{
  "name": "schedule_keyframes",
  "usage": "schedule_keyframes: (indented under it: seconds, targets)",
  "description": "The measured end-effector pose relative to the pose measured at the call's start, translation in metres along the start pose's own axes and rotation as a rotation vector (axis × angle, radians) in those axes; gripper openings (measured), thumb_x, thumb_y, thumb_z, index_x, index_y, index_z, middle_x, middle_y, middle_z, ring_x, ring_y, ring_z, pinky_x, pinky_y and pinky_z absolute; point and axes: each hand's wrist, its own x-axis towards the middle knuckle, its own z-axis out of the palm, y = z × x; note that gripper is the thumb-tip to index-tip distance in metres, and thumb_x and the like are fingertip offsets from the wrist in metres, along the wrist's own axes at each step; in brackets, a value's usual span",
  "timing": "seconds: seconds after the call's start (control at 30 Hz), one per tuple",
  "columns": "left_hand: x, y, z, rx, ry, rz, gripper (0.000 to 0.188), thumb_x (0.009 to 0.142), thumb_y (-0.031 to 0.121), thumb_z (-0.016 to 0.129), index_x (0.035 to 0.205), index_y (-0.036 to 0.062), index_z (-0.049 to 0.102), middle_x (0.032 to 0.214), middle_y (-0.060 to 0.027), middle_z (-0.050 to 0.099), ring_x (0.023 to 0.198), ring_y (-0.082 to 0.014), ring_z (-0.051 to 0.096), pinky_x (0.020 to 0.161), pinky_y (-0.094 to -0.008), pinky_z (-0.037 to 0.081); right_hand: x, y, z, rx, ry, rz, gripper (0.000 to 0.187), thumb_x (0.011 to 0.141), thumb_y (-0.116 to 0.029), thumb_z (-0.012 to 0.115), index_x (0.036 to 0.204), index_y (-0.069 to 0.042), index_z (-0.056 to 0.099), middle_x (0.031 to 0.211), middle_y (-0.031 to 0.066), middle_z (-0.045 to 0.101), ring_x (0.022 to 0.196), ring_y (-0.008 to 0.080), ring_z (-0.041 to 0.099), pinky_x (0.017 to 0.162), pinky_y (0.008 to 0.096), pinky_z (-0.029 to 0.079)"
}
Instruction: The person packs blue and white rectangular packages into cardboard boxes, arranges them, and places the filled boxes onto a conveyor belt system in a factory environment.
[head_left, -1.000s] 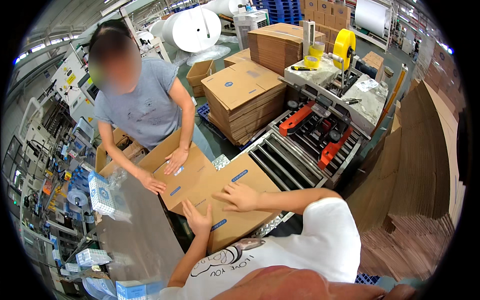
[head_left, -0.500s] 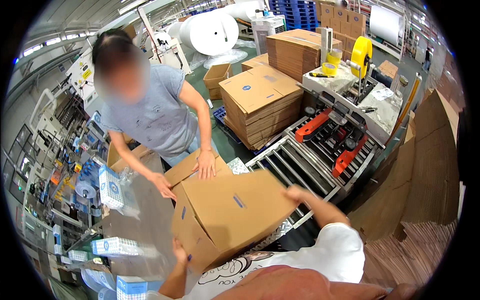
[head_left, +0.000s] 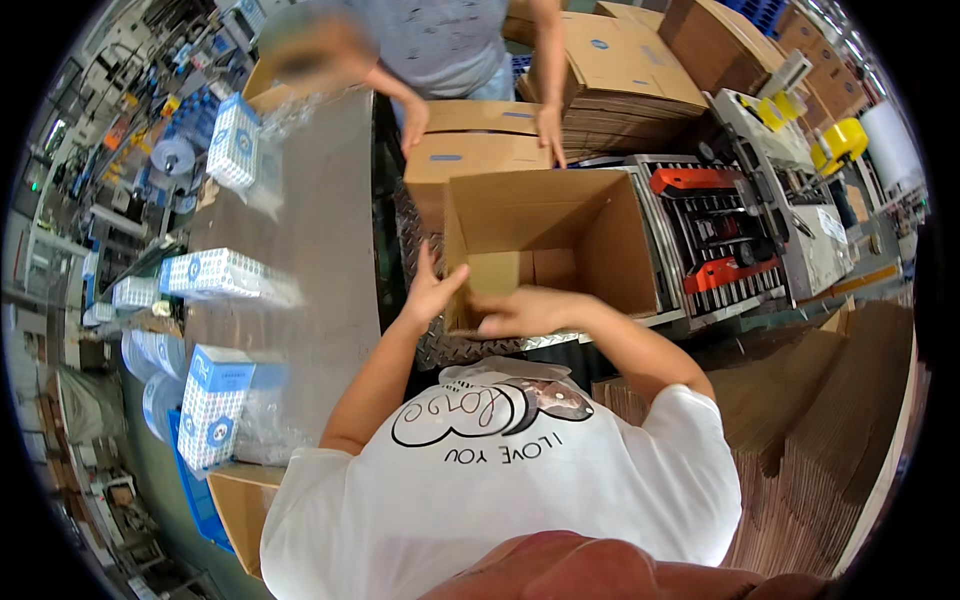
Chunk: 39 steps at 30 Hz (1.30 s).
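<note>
An open-topped brown cardboard box (head_left: 620, 235) stands in front of me at the start of the roller conveyor, its inside bare to view. At its left wall is my left hand (head_left: 433, 295), fingers and thumb apart, not gripping. My right hand (head_left: 530, 312) reaches across the near rim with fingers stretched to the left, slightly blurred, and it holds nothing I can see. Just beyond stands a second cardboard box (head_left: 475, 158), with a co-worker's hands (head_left: 550, 133) at its two sides.
Left of me runs a grey table (head_left: 320, 220) bearing blue-and-white packs (head_left: 215, 400). On the right sits a taping machine with red side guides (head_left: 725, 272) and a yellow tape roll (head_left: 840, 145). Stacks of flat cardboard (head_left: 630, 100) lie behind and at the near right (head_left: 790, 480).
The carton I held tilted now stands upright with its opening up, and both my hands have loosened from it. The co-worker's hands have moved to the sides of the far box. My view has turned downward.
</note>
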Motion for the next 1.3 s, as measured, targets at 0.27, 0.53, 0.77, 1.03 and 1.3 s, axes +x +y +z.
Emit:
schedule_keyframes:
  seconds: [0.27, 0.53, 0.77, 1.03, 1.3]
  targets:
    - [0.019, -0.079, -0.059, -0.427, -0.372, -0.468, 0.036, 0.093, 0.007, 0.061, 0.129, 0.0012, 0.056, 0.120, -0.0075, 0.065, 0.106, -0.0210, 0.064, 0.091, -0.0359, 0.051, -0.208, 0.123, -0.067, -1.034, 0.354, 0.675, 0.080, 0.079, -0.042, 0.071, 0.144, -0.004, 0.041, 0.151, 0.0126, 0.039, 0.147, 0.0322, 0.020, 0.119, 0.0535, 0.013]
    - [-0.002, -0.163, -0.041, -0.382, -0.083, -0.615, 0.034, 0.097, 0.017, 0.055, 0.126, 0.0006, 0.057, 0.117, -0.0140, 0.066, 0.104, -0.0257, 0.065, 0.087, -0.0396, 0.053, -0.243, 0.183, 0.001, -0.494, 0.433, 0.624, 0.092, 0.088, -0.046, 0.062, 0.153, 0.001, 0.018, 0.156, 0.0282, 0.019, 0.145, 0.0442, 0.016, 0.117, 0.0533, 0.010]
    - [-0.007, -0.158, 0.036, 1.010, 0.334, -0.229, 0.046, 0.093, 0.013, 0.042, 0.138, -0.0004, 0.043, 0.139, -0.0179, 0.047, 0.131, -0.0327, 0.044, 0.108, -0.0477, 0.034, -0.126, 0.227, 0.077, 0.995, 0.859, 0.459, 0.081, 0.097, -0.021, 0.061, 0.157, -0.013, 0.007, 0.157, 0.0099, 0.025, 0.139, 0.0248, 0.033, 0.112, 0.0329, 0.028]
    - [-0.095, -0.123, -0.148, 1.160, 0.395, -0.056, 0.069, 0.087, 0.024, 0.060, 0.147, 0.0046, 0.031, 0.151, -0.0158, 0.034, 0.144, -0.0332, 0.026, 0.117, -0.0482, 0.020, -0.019, 0.199, 0.104, 0.018, 0.404, 0.375, 0.061, 0.092, -0.046, 0.060, 0.132, 0.000, 0.053, 0.121, 0.0215, 0.063, 0.113, 0.0350, 0.059, 0.097, 0.0385, 0.046]
    - [-0.154, -0.161, -0.175, 0.925, 0.314, -0.203, 0.072, 0.083, 0.031, 0.069, 0.143, 0.0085, 0.037, 0.150, -0.0168, 0.033, 0.142, -0.0331, 0.029, 0.114, -0.0495, 0.026, 0.223, -0.075, -0.018, -0.201, -0.353, -0.069, 0.042, 0.081, -0.028, 0.075, 0.114, -0.003, 0.066, 0.099, 0.0181, 0.069, 0.089, 0.0324, 0.066, 0.080, 0.0424, 0.051]
